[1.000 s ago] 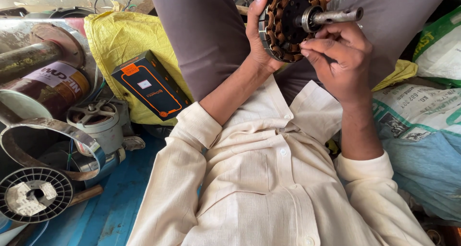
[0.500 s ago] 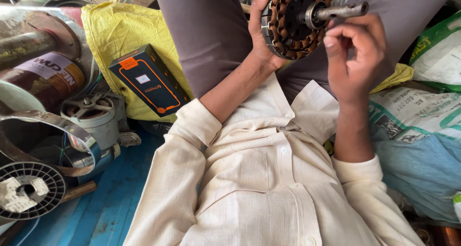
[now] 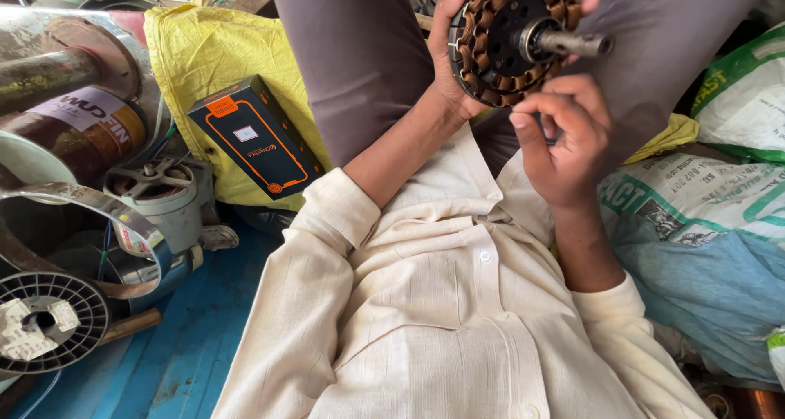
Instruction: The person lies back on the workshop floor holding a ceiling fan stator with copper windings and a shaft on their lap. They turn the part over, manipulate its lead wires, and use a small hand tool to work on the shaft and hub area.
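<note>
Cradling a copper-wound motor stator (image 3: 513,39) from behind in the left hand (image 3: 448,55), tilting its steel shaft (image 3: 572,43) rightward over the lap for access; pinching right hand (image 3: 564,145) fingertips together just below the windings, contents indiscernible; lying unused at left, a black-and-orange box (image 3: 253,137).

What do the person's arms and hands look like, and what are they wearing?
Both arms wear long cream-coloured sleeves of a lightly textured, woven shirt with small pale buttons down the front. The sleeves are pushed back, so the forearms are bare below loose, folded cuffs. The left hand and the right hand are bare: no gloves, rings or watch show. No markings are visible on the sleeves.
</note>
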